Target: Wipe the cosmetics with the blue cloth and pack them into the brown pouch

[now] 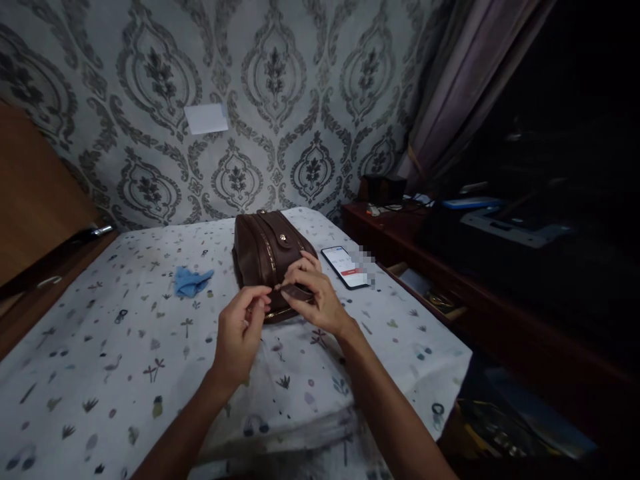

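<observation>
A brown leather bag (255,250) with gold-toothed zippers and gold studs lies on a white patterned cloth. My right hand (313,293) is at the bag's near end, its thumb and fingers pinching a brown strap (297,292) there. Close by on the left, my left hand (243,323) has its thumb and fingertips drawn together by the strap's tip. Whatever those left fingertips hold is too small or hidden to make out. Both hands nearly meet in front of the bag.
A crumpled blue cloth (191,281) lies left of the bag, and a lit phone (344,267) to its right. The patterned sheet (190,367) covers the surface. A dark red desk (395,237) with an open drawer (425,293) stands right; a wooden panel (37,193) rises left.
</observation>
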`<move>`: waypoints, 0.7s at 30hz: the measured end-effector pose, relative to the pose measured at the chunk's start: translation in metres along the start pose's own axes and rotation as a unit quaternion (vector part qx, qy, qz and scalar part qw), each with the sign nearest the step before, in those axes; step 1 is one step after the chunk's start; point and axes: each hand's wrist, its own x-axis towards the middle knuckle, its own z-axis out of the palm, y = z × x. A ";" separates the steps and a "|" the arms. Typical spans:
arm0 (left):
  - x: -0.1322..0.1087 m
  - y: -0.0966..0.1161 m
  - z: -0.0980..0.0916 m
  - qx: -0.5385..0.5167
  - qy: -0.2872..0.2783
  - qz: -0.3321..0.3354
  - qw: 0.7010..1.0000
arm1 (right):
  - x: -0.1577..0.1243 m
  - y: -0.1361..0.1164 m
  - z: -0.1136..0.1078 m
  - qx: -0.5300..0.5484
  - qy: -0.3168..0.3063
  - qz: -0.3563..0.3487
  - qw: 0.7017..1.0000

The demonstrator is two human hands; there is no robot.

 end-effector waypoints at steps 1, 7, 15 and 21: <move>0.002 0.002 0.001 0.044 -0.010 0.028 0.999 | -0.001 0.000 0.000 0.015 0.008 -0.001 1.000; 0.016 -0.002 0.007 0.392 -0.077 0.249 0.882 | -0.011 0.008 0.001 0.117 0.145 0.026 0.982; 0.032 0.014 0.018 0.566 -0.121 0.417 0.701 | -0.015 0.021 -0.004 0.127 0.301 0.139 0.935; 0.057 0.024 0.053 0.573 -0.172 0.367 0.712 | -0.017 0.015 -0.006 0.101 0.333 0.104 0.932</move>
